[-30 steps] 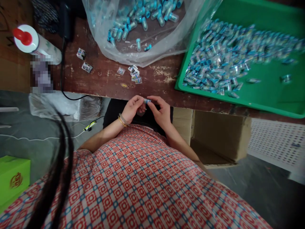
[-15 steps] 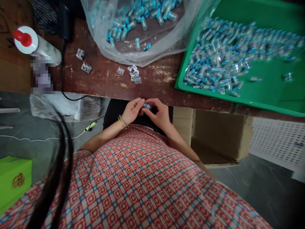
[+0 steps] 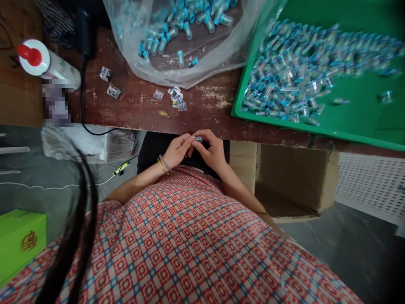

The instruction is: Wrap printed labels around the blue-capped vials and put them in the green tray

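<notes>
Above my lap, just off the table's front edge, my left hand (image 3: pixel 179 150) and my right hand (image 3: pixel 213 150) meet around a small vial (image 3: pixel 198 138). Fingers and thumbs of both hands pinch it, covering most of its body. A bit of blue and clear plastic shows between the fingertips. On the table past my hands lie a few small printed labels (image 3: pixel 177 98). Further back, a clear plastic bag (image 3: pixel 196 78) holds many clear vials with blue caps (image 3: pixel 187 30).
A green tray (image 3: pixel 357 131) at the right is heaped with labelled vials (image 3: pixel 284 84). To the left are a white bottle with a red cap (image 3: pixel 47 63), a black cable (image 3: pixel 82 93) and two small label stacks (image 3: pixel 113 91). Below the table stands a cardboard box (image 3: pixel 291 181).
The vial has turned between my fingers, showing less of its printed side. My left hand has shifted slightly right and down. The whole view has tilted a little.
</notes>
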`<state>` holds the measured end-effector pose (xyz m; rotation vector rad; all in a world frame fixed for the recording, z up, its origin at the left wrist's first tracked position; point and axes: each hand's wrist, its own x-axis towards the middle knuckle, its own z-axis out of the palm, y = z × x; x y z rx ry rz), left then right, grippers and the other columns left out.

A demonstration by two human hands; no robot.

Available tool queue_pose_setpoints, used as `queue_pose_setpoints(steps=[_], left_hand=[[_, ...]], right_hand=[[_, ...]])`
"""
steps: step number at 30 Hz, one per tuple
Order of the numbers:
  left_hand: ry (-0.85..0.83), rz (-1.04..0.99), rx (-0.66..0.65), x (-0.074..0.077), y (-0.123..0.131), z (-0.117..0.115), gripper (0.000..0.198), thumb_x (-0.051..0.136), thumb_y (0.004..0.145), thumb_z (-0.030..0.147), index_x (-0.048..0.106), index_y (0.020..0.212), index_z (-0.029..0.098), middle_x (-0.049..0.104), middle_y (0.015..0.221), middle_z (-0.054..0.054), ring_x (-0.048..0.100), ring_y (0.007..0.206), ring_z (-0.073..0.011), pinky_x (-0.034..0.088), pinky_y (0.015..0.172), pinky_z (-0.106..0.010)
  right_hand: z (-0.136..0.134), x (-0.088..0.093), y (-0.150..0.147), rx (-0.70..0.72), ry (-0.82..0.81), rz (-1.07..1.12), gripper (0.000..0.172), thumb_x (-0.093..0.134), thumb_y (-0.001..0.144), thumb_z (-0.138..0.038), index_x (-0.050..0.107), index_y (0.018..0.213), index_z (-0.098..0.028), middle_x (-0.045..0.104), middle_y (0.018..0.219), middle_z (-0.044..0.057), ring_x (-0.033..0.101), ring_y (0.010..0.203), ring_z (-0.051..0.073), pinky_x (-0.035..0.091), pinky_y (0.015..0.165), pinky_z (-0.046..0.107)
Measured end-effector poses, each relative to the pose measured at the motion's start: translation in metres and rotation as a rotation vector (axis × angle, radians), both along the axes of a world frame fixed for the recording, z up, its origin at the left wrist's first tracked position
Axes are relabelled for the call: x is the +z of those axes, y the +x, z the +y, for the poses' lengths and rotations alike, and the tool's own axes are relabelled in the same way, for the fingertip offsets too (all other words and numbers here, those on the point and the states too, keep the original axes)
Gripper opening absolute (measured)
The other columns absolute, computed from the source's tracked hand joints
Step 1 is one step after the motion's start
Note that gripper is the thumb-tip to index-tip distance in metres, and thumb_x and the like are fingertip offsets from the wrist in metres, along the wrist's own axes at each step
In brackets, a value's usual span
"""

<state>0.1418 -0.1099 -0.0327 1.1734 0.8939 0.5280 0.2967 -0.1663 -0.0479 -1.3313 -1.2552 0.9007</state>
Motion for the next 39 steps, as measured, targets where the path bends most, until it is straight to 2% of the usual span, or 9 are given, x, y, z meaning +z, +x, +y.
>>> queue_pose_setpoints(steps=[9,14,16,19,28,30,32,35,39], left_hand=[[-0.115,0.006,0.015,-0.001,0.005,-0.011,0.071,0.049,0.089,0.087,0.05,0.064,0.02,0.042,0.043,0.005,0.045,0.039,-0.009,0.034,0.043,-0.024],[-0.121,0.005,0.028,-0.003,0.003,-0.01,0.066,0.048,0.094,0.081,0.053,0.071,0.019,0.051,0.052,0.003,0.049,0.045,-0.0093,0.036,0.045,-0.023],[-0.146,-0.029,0.037,-0.007,0.004,-0.01,0.059,0.051,0.096,0.076,0.057,0.079,0.019,0.056,0.058,0.001,0.052,0.049,-0.0102,0.038,0.047,-0.024],[-0.221,-0.049,0.069,-0.012,0.006,-0.014,0.051,0.055,0.099,0.067,0.057,0.082,0.019,0.055,0.06,0.001,0.051,0.051,-0.0106,0.038,0.048,-0.024],[-0.488,-0.165,0.107,-0.009,0.011,-0.023,0.043,0.061,0.1,0.055,0.054,0.079,0.018,0.046,0.057,0.004,0.046,0.049,-0.009,0.038,0.048,-0.021],[-0.6,-0.194,0.102,-0.001,0.012,-0.023,0.043,0.059,0.102,0.053,0.054,0.078,0.018,0.044,0.057,0.005,0.044,0.047,-0.0083,0.037,0.047,-0.02],[-0.738,-0.232,0.068,0.008,0.012,-0.02,0.045,0.052,0.106,0.053,0.054,0.077,0.017,0.042,0.057,0.005,0.04,0.045,-0.0076,0.037,0.045,-0.02],[-0.893,-0.292,0.042,0.018,0.009,-0.015,0.05,0.042,0.109,0.054,0.052,0.075,0.018,0.038,0.056,0.005,0.036,0.044,-0.0074,0.037,0.045,-0.019],[-0.854,-0.322,0.083,0.015,0.005,-0.011,0.047,0.046,0.107,0.055,0.054,0.08,0.018,0.046,0.06,0.004,0.041,0.044,-0.008,0.038,0.044,-0.021]], right_hand=[[0.003,-0.007,-0.005,-0.029,-0.03,0.032,0.042,0.043,0.109,-0.053,0.069,0.094,-0.023,0.061,0.068,-0.003,0.056,0.058,0.01,0.045,0.061,0.025],[0.007,-0.009,-0.007,0.022,-0.032,0.184,0.036,0.069,0.093,-0.061,0.073,0.103,-0.026,0.073,0.114,0.005,0.069,0.1,0.019,0.057,0.09,0.034],[0.005,-0.009,-0.015,0.05,-0.14,0.391,0.037,0.072,0.09,-0.062,0.069,0.103,-0.028,0.072,0.126,0.004,0.068,0.08,0.013,0.06,0.073,0.029],[0.0,-0.009,-0.033,-0.017,-0.301,0.709,0.038,0.067,0.093,-0.065,0.062,0.102,-0.029,0.072,0.129,0.0,0.047,0.048,0.003,0.047,0.043,0.021],[-0.006,-0.003,-0.048,-0.19,-0.314,0.774,0.035,0.066,0.095,-0.063,0.06,0.099,-0.028,0.074,0.124,-0.002,0.043,0.04,0.001,0.035,0.031,0.019],[-0.005,-0.004,-0.042,-0.2,-0.273,0.726,0.036,0.061,0.098,-0.063,0.06,0.095,-0.028,0.074,0.119,-0.001,0.057,0.053,0.005,0.046,0.041,0.02],[-0.003,-0.006,-0.033,-0.154,-0.179,0.633,0.041,0.056,0.099,-0.067,0.061,0.09,-0.027,0.075,0.112,0.001,0.072,0.087,0.013,0.062,0.072,0.025],[-0.001,-0.007,-0.017,0.046,-0.12,0.485,0.038,0.058,0.099,-0.065,0.068,0.105,-0.029,0.074,0.123,0.002,0.066,0.127,0.019,0.055,0.112,0.037],[-0.003,-0.005,-0.011,0.12,-0.145,0.448,0.037,0.059,0.101,-0.056,0.065,0.129,-0.032,0.075,0.129,0.002,0.07,0.12,0.019,0.056,0.11,0.039]])
